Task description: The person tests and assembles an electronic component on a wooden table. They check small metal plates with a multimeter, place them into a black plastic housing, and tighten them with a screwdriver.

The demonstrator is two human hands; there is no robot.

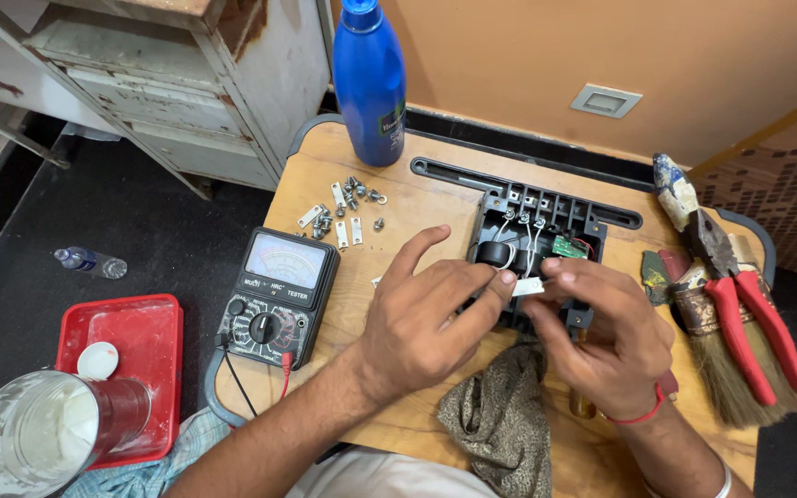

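Note:
A black plastic electrical unit (546,221) with white wires, a black ring coil and a small green circuit board lies open on the wooden table (417,198). My left hand (422,318) and my right hand (601,337) meet over its near edge. Both pinch a small white strip (528,287) between thumb and fingers. My left index finger sticks up, away from the strip. The near part of the unit is hidden under my hands.
A black analog multimeter (269,295) with leads lies left of my hands. Several screws and metal plates (343,212) sit near a blue bottle (369,83). Red-handled pliers (740,304) and a brush (721,360) lie at right; a patterned cloth (500,424) lies at the front. A red tray (136,360) sits on the floor.

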